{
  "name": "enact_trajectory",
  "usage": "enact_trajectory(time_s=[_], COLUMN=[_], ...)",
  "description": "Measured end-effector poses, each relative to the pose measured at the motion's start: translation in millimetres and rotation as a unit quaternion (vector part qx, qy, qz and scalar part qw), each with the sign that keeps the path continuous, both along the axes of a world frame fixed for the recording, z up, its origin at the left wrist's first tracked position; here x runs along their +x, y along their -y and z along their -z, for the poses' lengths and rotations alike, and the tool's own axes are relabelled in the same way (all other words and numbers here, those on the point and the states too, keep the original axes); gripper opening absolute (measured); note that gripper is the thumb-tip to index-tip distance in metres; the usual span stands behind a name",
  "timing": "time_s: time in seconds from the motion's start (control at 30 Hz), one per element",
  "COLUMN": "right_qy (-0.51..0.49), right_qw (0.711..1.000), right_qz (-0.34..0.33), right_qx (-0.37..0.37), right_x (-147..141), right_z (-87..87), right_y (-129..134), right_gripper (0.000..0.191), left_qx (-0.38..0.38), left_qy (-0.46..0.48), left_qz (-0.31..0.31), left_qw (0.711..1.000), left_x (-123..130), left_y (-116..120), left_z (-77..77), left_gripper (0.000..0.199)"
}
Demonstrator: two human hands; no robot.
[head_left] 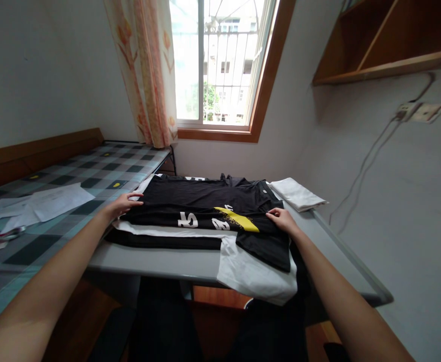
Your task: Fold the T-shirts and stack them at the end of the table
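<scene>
A black T-shirt with white lettering and a yellow stripe lies across the table, its near side folded over. My left hand pinches the shirt's left end. At the right end, near the collar, my right hand has its fingers closed on the fabric. Beneath the black shirt is a white garment, part of which hangs over the table's front edge. More black cloth shows under the white layer. The black sleeve lies over the white one at the right.
The grey table stands below a window. A folded white cloth lies at its back right corner. To the left is a checked bed with papers. Cables hang down the right wall.
</scene>
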State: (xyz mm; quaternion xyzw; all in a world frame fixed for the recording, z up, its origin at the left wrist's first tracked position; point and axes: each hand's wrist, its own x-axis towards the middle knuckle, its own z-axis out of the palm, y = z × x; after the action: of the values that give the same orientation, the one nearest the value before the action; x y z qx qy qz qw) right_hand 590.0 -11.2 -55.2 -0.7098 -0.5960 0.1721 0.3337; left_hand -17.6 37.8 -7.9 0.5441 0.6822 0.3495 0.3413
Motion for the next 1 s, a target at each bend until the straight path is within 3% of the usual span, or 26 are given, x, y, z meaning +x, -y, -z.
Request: enact_trajectory(time_s=[0.17, 0.27, 0.43, 0.6, 0.87, 1.0], right_qy=[0.033, 0.035, -0.005, -0.024, 0.040, 0.089], right_qw=[0.999, 0.998, 0.995, 0.993, 0.999, 0.996], right_qz=[0.009, 0.011, -0.017, -0.038, -0.032, -0.020], right_qx=[0.037, 0.045, 0.099, 0.107, 0.000, 0.004], right_x=[-1.0, -0.9, -0.3, 5.4, 15.3, 11.1], right_z=[3.1, 3.6, 3.5, 1.5, -3.3, 0.4], right_y=[1.1, 2.3, 3.9, 2.4, 1.4, 5.6], right_gripper=[0.025, 0.027, 0.032, 0.036, 0.022, 0.022], left_qx=[0.047, 0.052, -0.004, -0.001, -0.011, -0.019], left_qy=[-0.018, -0.003, 0.134, 0.187, 0.135, 0.061], left_qz=[0.063, 0.043, 0.020, 0.007, -0.035, -0.047], left_qw=[0.997, 0.998, 0.991, 0.982, 0.990, 0.997], left_x=[3.8, 2.3, -7.2, -11.2, -4.3, 3.7], left_y=[-1.4, 1.7, 18.4, 38.0, 56.0, 58.3], left_z=[4.9, 4.2, 2.0, -4.9, -9.5, -6.4], left_gripper=[0.043, 0.042, 0.067, 0.065, 0.052, 0.045])
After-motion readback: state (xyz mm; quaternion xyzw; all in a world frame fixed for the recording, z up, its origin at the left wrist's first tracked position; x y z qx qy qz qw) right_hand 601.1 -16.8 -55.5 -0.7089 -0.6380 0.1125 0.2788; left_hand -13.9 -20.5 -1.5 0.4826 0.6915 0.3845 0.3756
